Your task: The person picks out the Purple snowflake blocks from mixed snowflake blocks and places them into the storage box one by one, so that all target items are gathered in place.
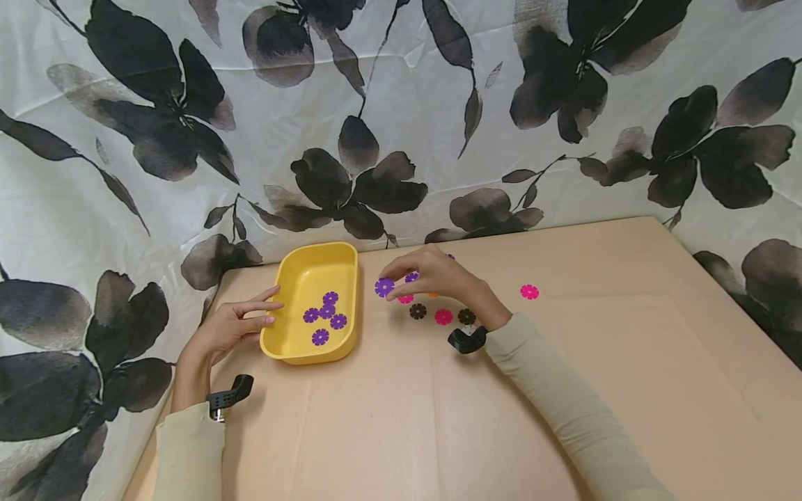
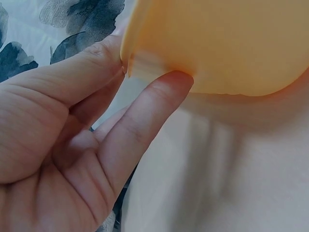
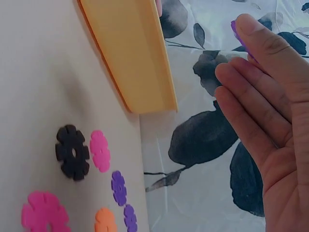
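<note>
A yellow tray (image 1: 316, 270) stands at the back of the table with several purple notched discs (image 1: 327, 311) lying in it. My left hand (image 1: 227, 332) holds the tray by its left rim; in the left wrist view the thumb and fingers (image 2: 159, 99) pinch its edge. To the right of the tray, above the table, my right hand (image 1: 438, 273) pinches one purple notched disc (image 1: 384, 287) between thumb and fingers. In the right wrist view that disc shows only as a thin purple edge behind the fingertips, with the other fingers extended.
Beneath and around the right hand lie loose notched discs: black (image 1: 418, 311), pink (image 1: 443, 316), purple (image 3: 119, 188) and orange (image 3: 105, 221). A single pink disc (image 1: 529, 291) sits farther right. A floral cloth (image 1: 401, 90) hangs behind the table (image 1: 376, 431).
</note>
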`<move>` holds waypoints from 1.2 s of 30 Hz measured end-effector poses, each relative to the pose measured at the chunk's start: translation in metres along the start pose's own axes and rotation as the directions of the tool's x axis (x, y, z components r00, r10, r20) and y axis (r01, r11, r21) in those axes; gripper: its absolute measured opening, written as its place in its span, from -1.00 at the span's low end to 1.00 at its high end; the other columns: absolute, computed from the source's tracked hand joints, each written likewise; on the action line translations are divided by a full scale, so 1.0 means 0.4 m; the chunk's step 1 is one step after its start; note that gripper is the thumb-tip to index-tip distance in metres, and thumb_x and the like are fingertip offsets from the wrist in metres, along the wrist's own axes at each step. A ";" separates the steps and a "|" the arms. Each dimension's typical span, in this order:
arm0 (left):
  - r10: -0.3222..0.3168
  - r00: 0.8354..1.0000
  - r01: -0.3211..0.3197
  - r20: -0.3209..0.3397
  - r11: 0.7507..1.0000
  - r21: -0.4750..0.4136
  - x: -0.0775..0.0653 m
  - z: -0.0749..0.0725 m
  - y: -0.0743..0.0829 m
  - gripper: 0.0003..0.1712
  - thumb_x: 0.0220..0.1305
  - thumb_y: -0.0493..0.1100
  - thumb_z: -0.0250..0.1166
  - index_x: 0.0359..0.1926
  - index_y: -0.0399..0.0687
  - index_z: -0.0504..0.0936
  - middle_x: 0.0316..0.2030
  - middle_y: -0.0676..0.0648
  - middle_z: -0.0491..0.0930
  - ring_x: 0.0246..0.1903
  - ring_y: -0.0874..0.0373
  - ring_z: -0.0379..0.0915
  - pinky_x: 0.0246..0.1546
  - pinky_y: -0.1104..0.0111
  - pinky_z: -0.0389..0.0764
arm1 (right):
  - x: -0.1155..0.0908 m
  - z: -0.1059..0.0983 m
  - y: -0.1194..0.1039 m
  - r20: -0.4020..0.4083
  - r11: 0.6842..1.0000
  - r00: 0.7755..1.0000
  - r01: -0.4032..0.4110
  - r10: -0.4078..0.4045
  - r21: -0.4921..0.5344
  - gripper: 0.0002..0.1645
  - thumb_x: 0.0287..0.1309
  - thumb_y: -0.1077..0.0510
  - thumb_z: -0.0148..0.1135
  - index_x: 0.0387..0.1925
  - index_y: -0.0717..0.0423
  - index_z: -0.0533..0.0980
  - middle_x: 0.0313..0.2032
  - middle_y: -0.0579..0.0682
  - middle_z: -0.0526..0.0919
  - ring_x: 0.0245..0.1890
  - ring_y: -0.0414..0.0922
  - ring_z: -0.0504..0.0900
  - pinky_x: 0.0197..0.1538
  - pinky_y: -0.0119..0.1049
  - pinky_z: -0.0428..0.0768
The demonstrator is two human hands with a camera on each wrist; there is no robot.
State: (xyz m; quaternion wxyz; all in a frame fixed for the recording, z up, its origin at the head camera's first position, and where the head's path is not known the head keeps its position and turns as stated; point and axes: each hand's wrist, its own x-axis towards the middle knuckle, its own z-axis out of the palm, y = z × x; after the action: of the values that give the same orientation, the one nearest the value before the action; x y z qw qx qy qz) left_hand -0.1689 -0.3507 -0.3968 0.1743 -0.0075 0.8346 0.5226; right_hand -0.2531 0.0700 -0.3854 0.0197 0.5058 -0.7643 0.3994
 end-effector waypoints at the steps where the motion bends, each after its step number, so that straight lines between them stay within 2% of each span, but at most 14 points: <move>1: -0.001 1.000 0.001 -0.004 1.000 0.002 0.000 0.000 0.001 -0.44 0.38 -0.19 0.36 0.33 -0.26 0.51 0.56 -0.01 0.10 0.49 -0.26 0.08 -0.02 0.33 0.71 | 0.003 0.003 0.000 -0.002 1.000 1.000 0.004 -0.004 0.001 -0.53 -0.04 0.10 0.63 -0.06 0.16 0.73 -0.13 -0.02 0.81 -0.17 -0.15 0.79 -0.05 -0.34 0.73; 9: 0.008 1.000 -0.008 -0.014 1.000 -0.002 0.001 0.003 0.004 -0.45 0.38 -0.21 0.35 0.32 -0.31 0.51 0.56 -0.04 0.10 0.49 -0.26 0.08 -0.02 0.32 0.70 | 0.033 0.028 -0.008 0.046 0.998 0.999 -0.033 0.030 0.059 -0.50 -0.01 0.04 0.61 -0.02 0.15 0.73 -0.12 -0.03 0.81 -0.12 -0.21 0.77 0.00 -0.42 0.70; 16: 0.014 1.000 -0.013 -0.027 0.999 0.038 0.001 0.005 -0.001 -0.45 0.38 -0.17 0.36 0.32 -0.25 0.53 0.56 -0.01 0.11 0.53 -0.26 -0.06 -0.01 0.34 0.69 | 0.066 0.056 -0.013 0.104 0.996 0.994 -0.030 0.020 0.089 -0.53 0.02 0.07 0.59 -0.02 0.16 0.73 -0.12 -0.05 0.80 -0.12 -0.25 0.75 0.03 -0.47 0.67; 23: 0.010 1.000 -0.010 -0.016 1.000 -0.003 -0.002 0.007 -0.001 -0.44 0.37 -0.18 0.36 0.33 -0.27 0.52 0.56 0.01 0.09 0.51 -0.26 0.03 0.00 0.31 0.69 | 0.093 0.085 -0.015 0.104 0.995 0.994 -0.023 0.012 0.098 -0.52 -0.01 0.07 0.61 -0.03 0.14 0.73 -0.12 -0.06 0.81 -0.13 -0.31 0.75 0.03 -0.51 0.65; 32: 0.011 1.000 -0.011 -0.007 1.000 -0.007 -0.001 0.008 -0.006 -0.44 0.39 -0.18 0.34 0.34 -0.28 0.51 0.57 0.00 0.06 0.53 -0.29 -0.07 0.01 0.30 0.69 | 0.134 0.107 -0.026 0.185 0.992 0.982 -0.064 0.043 0.110 -0.50 0.07 0.02 0.56 0.01 0.19 0.71 -0.08 0.01 0.79 -0.09 -0.21 0.75 0.04 -0.52 0.64; 36: 0.011 1.000 -0.011 -0.011 1.000 -0.005 0.000 0.006 -0.007 -0.45 0.39 -0.17 0.34 0.33 -0.28 0.52 0.57 0.01 0.08 0.52 -0.29 -0.02 -0.01 0.33 0.70 | 0.154 0.112 -0.033 0.200 0.992 0.978 -0.078 0.056 0.101 -0.49 0.07 0.01 0.57 0.01 0.20 0.70 -0.07 0.03 0.79 -0.09 -0.24 0.74 0.03 -0.53 0.64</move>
State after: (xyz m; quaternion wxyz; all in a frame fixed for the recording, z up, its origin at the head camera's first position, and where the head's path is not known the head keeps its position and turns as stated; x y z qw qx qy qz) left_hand -0.1678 -0.3500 -0.4002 0.1668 -0.0062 0.8343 0.5255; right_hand -0.2562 -0.0072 -0.3814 -0.0968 0.5170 -0.7564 0.3889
